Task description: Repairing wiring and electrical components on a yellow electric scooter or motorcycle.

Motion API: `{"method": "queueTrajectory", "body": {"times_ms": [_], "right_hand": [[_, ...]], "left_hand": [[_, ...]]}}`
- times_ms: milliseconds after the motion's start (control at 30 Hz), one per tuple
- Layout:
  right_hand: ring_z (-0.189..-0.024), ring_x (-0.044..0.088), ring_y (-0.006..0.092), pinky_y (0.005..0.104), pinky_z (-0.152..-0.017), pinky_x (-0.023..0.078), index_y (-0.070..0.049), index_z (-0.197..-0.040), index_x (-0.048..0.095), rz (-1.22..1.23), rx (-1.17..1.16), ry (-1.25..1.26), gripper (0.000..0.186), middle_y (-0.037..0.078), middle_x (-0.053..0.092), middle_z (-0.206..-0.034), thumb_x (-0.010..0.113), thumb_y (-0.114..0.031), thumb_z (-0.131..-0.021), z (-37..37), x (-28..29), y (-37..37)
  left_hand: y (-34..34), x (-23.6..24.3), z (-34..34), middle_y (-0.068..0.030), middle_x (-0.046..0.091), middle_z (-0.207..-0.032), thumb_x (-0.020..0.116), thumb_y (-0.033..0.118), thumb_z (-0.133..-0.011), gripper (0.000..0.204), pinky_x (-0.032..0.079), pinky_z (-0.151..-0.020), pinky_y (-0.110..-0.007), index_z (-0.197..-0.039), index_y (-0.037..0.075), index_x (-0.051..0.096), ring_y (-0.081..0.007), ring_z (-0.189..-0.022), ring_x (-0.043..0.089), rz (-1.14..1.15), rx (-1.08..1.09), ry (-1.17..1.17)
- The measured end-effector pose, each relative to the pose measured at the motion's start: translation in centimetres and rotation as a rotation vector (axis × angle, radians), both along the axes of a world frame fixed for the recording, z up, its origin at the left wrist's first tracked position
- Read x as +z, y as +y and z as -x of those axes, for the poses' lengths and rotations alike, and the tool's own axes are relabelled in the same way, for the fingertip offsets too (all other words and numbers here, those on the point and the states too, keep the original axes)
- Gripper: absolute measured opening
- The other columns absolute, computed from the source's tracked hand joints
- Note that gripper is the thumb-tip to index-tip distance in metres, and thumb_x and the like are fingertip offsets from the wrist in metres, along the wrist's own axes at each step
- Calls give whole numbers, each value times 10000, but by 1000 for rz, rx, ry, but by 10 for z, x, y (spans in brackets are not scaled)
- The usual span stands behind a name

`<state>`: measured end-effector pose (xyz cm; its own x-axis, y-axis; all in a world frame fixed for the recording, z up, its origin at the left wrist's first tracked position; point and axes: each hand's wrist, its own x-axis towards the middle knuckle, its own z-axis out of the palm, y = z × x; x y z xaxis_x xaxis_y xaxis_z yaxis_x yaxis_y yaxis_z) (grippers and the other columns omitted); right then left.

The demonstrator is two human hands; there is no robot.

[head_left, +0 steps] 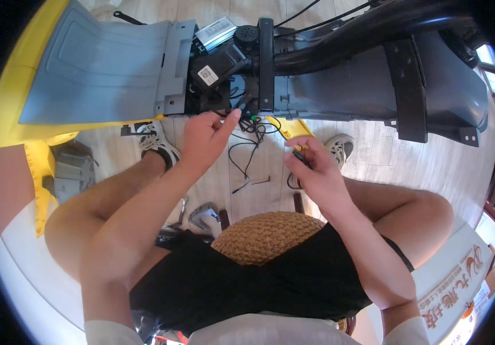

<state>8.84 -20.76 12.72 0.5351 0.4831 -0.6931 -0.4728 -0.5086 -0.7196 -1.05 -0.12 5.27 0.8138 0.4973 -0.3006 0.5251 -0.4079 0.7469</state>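
Observation:
My left hand [210,135] is closed with its thumb stretched forward, at the lower edge of an open compartment in a grey and yellow scooter-like body. Its fingertips meet the dark wiring there, and what they pinch is hidden. A tangle of black cables [253,129] with a green piece hangs beside it, one loose lead reaching down toward the floor. Off to the right, my right hand [319,172] grips a short black cable end [302,158] between thumb and fingers. Inside the compartment sit a black box [220,64] with a white label and a silver finned module [216,33].
A grey panel [103,72] with a yellow shell [6,115] spans the left. A black tube frame [339,49] and bracket [407,86] extend right. Between my knees stands a woven stool [267,237]. A small hex key [262,182] and metal parts [204,217] lie on the floor.

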Motion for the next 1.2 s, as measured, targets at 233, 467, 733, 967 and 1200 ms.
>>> {"method": "queueTrajectory", "body": {"times_ms": [233, 467, 733, 967, 1200], "right_hand": [[-848, 665, 331, 389, -733, 523, -86, -1232, 592, 71, 246, -529, 408, 125, 700, -979, 650, -173, -837, 11, -36, 39], [-851, 690, 259, 338, -708, 513, -65, -1181, 611, 22, 81, -580, 353, 86, 715, -930, 656, -143, -840, 18, -52, 61], [-884, 682, 278, 345, -774, 516, -45, -1072, 647, 18, 91, -575, 257, 112, 713, -938, 670, -130, -831, 28, -62, 82], [-885, 646, 343, 421, -766, 509, -93, -987, 685, -56, 175, -676, 175, 130, 687, -973, 666, -170, -831, 22, -67, 83], [-842, 621, 350, 413, -721, 493, -58, -951, 672, -73, 98, -828, 128, 125, 646, -919, 637, -116, -843, 13, -63, 78]], "left_hand": [[-18, -12, -4, -81, 661, -654, 629, 208, -883, 251, 445, -548, -274, -893, -28, 714, -96, -579, 593, 221, 404, -90], [-29, -14, -8, -143, 673, -791, 626, 145, -875, 220, 547, -625, -267, -850, -74, 629, -175, -653, 654, 670, 1017, -223], [-24, -20, -3, -140, 655, -825, 673, 55, -849, 188, 551, -620, -269, -954, -56, 564, -189, -681, 652, 605, 1134, -203], [-11, -2, 10, -56, 672, -803, 778, 132, -794, 212, 480, -604, -252, -937, 15, 672, -122, -677, 609, 18, 614, 18], [-14, 23, -2, -86, 692, -798, 776, 160, -773, 212, 483, -635, -259, -913, 31, 682, -163, -685, 641, -62, 331, -160]]}}
